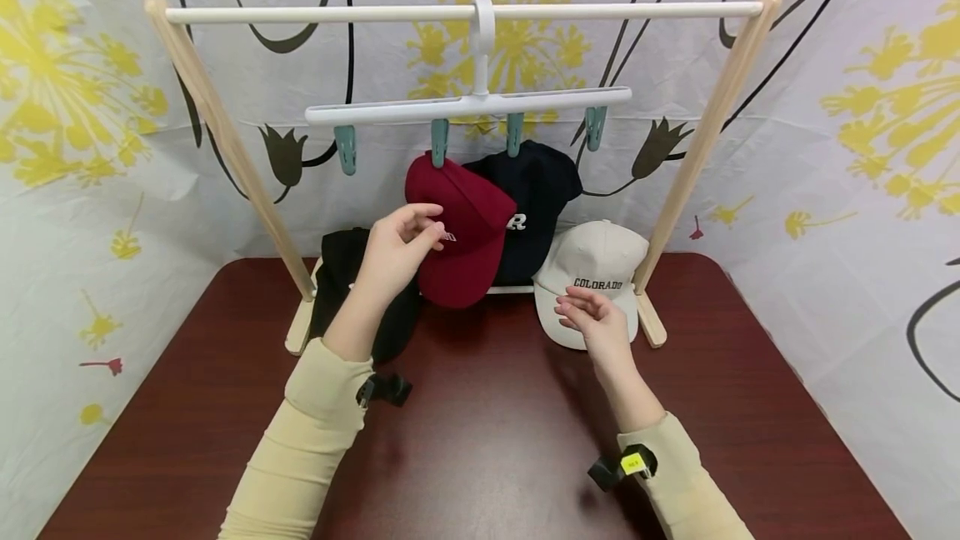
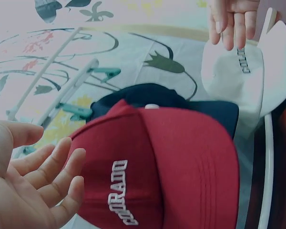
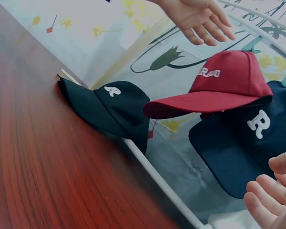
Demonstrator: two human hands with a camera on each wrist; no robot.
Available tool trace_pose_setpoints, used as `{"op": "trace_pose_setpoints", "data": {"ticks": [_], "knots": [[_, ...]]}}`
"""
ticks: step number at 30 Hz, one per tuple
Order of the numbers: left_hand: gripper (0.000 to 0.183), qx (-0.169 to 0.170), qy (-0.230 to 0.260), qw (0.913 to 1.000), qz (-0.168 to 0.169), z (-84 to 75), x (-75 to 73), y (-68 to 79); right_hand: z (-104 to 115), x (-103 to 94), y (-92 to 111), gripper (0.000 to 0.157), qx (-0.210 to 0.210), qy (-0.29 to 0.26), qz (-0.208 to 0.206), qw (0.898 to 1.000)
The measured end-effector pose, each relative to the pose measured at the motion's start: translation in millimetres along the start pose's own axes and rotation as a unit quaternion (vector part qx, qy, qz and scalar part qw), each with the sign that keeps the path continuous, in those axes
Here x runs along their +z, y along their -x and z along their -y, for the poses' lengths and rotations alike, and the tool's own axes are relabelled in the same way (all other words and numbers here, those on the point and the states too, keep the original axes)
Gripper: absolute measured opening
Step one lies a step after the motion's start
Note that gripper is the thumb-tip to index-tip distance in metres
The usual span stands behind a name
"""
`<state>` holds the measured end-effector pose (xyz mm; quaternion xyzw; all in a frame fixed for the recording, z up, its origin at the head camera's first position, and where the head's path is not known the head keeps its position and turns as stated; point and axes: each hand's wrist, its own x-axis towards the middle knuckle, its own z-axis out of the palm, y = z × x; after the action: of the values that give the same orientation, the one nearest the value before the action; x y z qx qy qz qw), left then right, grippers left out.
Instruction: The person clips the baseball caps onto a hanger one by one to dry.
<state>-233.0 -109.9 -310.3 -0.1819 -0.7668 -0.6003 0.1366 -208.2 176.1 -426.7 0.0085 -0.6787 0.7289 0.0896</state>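
Observation:
A red cap hangs from a green clip on the white hanger. Just beside it, a navy cap with a white R hangs under another clip. My left hand is raised near the red cap's left side, fingers relaxed and holding nothing; the left wrist view shows them apart from the cap. My right hand hovers before the cream cap marked COLORADO, its fingers loosely bent around nothing. Behind my left forearm sits a black cap, partly hidden in the head view.
The hanger hooks over the white top rod of a rack with slanted wooden legs. Further clips hang at the hanger's ends. The rack stands on a dark reddish table, before a flower-patterned cloth.

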Motion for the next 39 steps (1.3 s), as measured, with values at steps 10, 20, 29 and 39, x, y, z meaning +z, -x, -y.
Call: {"op": "trace_pose_setpoints", "data": {"ticks": [10,20,29,39], "knots": [[0.026,-0.004,0.025,0.9995,0.017,-0.3,23.7,13.7,4.5,-24.1,6.3,0.026,-0.023,0.012,-0.020,0.999],[0.020,0.004,0.072,0.9972,0.019,4.1,55.0,30.9,3.8,-53.0,11.3,0.026,-0.024,0.079,-0.086,0.993],[0.018,-0.019,0.091,0.9947,0.044,16.3,76.7,42.6,0.9,-69.8,13.1,0.027,-0.014,0.122,-0.118,0.985],[0.024,-0.081,0.112,0.9876,0.075,34.7,98.8,46.4,-3.2,-81.5,14.6,0.033,0.013,0.177,-0.131,0.975]]}}
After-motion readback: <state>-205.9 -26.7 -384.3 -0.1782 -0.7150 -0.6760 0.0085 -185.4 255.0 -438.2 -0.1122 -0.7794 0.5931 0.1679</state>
